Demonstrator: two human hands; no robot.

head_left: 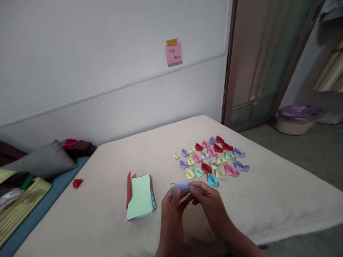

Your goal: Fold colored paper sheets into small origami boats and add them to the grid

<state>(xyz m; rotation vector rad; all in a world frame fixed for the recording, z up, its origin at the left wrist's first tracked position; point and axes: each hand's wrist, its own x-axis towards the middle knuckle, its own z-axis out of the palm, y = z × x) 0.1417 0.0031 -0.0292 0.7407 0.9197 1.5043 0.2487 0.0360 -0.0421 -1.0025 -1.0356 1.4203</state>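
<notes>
A small piece of folded lavender paper point(181, 187) is held up between both hands above the bed. My left hand point(172, 203) pinches its left and lower side, thumb in front. At its right end, my right hand point(205, 194) grips the edge with fingers closed. To the left lies a stack of coloured paper point(140, 198), a pale green sheet on top and a red sheet standing up along its left edge. Beyond my hands, folded paper boats point(211, 151) sit in rough rows, in red, pink, yellow, green, lavender and blue.
The bed point(107, 178) has a cream cover and meets a white wall. A crumpled red paper piece point(77, 183) lies at its left. Farther left are a grey pillow point(53, 160) and a yellow mat point(24, 207). A basin point(296, 121) stands on the floor at right.
</notes>
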